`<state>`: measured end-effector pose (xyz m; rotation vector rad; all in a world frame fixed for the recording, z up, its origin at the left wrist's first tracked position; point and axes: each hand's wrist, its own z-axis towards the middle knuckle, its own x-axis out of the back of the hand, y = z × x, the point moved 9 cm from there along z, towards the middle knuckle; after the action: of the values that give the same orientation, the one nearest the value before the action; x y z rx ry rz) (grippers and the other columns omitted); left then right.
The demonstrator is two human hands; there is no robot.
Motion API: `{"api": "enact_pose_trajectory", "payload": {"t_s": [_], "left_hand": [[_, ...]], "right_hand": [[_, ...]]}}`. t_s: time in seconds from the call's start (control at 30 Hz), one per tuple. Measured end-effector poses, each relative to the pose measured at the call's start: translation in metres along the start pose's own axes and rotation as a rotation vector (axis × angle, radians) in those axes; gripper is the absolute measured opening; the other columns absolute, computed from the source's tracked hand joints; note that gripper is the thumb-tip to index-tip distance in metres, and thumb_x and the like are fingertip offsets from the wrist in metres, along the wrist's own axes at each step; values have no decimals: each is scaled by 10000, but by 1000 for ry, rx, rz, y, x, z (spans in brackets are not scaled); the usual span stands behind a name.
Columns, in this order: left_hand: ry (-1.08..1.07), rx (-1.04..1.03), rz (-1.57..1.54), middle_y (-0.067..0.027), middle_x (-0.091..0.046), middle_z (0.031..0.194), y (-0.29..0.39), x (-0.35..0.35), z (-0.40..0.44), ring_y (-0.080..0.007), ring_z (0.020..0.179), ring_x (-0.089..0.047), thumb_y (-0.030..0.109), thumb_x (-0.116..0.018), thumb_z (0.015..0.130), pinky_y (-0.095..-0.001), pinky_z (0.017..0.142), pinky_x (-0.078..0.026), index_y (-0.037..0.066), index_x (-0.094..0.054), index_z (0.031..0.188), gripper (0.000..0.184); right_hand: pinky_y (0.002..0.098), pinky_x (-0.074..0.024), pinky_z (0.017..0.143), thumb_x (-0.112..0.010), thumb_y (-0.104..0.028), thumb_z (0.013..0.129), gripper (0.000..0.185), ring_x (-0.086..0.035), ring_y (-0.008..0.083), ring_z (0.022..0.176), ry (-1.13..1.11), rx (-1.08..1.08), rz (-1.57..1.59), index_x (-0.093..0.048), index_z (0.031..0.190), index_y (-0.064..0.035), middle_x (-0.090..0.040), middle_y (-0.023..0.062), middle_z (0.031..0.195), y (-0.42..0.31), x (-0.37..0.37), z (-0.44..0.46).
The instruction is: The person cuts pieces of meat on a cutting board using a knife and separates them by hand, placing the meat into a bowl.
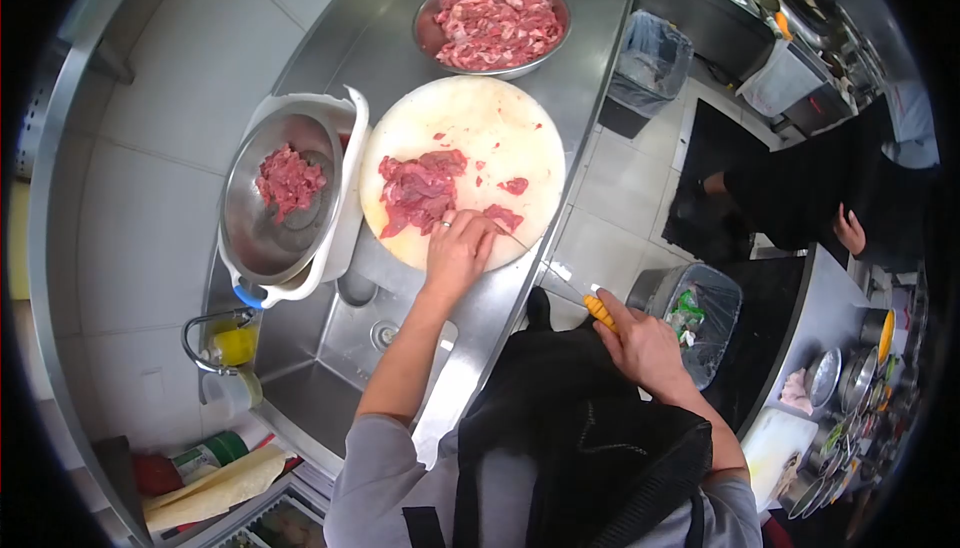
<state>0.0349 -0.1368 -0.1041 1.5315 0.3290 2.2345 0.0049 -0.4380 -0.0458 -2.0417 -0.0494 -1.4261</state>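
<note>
in the head view, the room was a kitchen, with pale tiles [150, 238] along one side and a steel counter [350, 8] running beside a sink [330, 368]. a tap [190, 333] curved at the sink's edge. on the counter lay a round cutting board [505, 113], pale and marked with red flecks.

a heap of sliced raw meat [415, 188] lay on the board, left of its middle, and small scraps [513, 186] lay apart to its right. the left hand [460, 246] was back upward at the board's near part, a ring on one finger, its fingers bent and close together, fingertips at the near edge of the meat; whether they pinched any of it, i could not tell. the right hand [635, 343] was closed around the yellow handle of a knife [601, 311], off the board's near right side, the thin blade slanting toward the left hand.

beyond the board stood a steel bowl [425, 36] heaped with more meat. to the left, a second bowl [243, 183] with a smaller clump sat tilted in a white tub [352, 183]. across the floor [610, 198], a co-worker's hand [851, 231] showed against dark clothing, near a lined bin [725, 323].
</note>
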Motion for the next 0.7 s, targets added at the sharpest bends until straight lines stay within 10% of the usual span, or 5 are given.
{"api": "enact_pose_trajectory", "payload": {"t_s": [0.33,0.57,0.7], "left_hand": [[2,110,-184,-189,-669,1311,16,-19,39,-411,1159,-636,153,-825,936,-528,1035,-511,35,-618,1466,581],[3,138,-8,-171,-732,1121,-7,-48,80,-410,981,-655,191,-841,958,-516,934,-550,31,-728,1125,257],[-30,267,-464,-148,-728,1022,-35,-55,81,-318,955,-719,124,-776,1015,-435,867,-569,28,-669,1033,145]], "right_hand": [[551,-614,786,-772,-287,1031,474,-760,498,877,199,-100,228,-677,1465,-122,-782,271,949,24,43,-11],[550,-613,783,-778,-273,1024,456,-762,505,882,258,-106,306,-693,1445,-118,-777,289,947,43,32,-11],[556,-617,761,-770,-300,1032,467,-761,509,845,236,-163,345,-689,1451,-110,-773,288,913,53,28,-16]]}}
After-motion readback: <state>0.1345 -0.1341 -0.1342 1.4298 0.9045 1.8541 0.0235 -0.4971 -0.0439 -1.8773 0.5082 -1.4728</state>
